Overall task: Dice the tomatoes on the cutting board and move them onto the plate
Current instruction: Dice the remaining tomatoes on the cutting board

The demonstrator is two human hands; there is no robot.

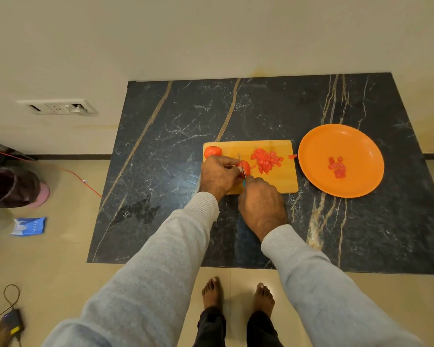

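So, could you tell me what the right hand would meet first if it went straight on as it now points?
Probably the red tomato half that the right hand is cutting with its blue-handled knife on the wooden cutting board, steadied by the left hand; depth is unclear.

Blk marble top (176, 136), cutting board (282, 182), orange plate (348, 141)

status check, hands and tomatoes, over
Left hand holds tomato half, right hand grips knife. Diced pile on cutting board, few cubes on orange plate. One more tomato waiting.
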